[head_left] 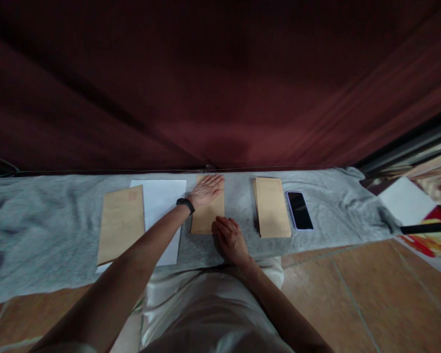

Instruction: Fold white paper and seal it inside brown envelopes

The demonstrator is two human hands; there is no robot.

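Left hand: the left hand [207, 189] lies flat, palm down, on the far half of the middle envelope [207, 208]; fingers straight and close together, gripping nothing; a dark band [185, 204] sits on the wrist.
Right hand: the right hand [231, 239] rests at the envelope's near right corner, fingers loosely bent with the tips touching the brown paper and the cloth beside it, nothing gripped.
Middle envelope: brown, lying flat and lengthwise on the grey cloth [40, 230], between the white sheet and the envelope stack; whether anything is inside cannot be told.
Left envelope: another brown envelope [121, 223] lies partly over a white sheet [163, 206].
Envelope stack: a pile of brown envelopes [272, 207], well apart from both hands.
Phone: a dark phone [300, 210] lies just beside the pile, screen up.
Floor: tiled floor [353, 294], under the cloth.
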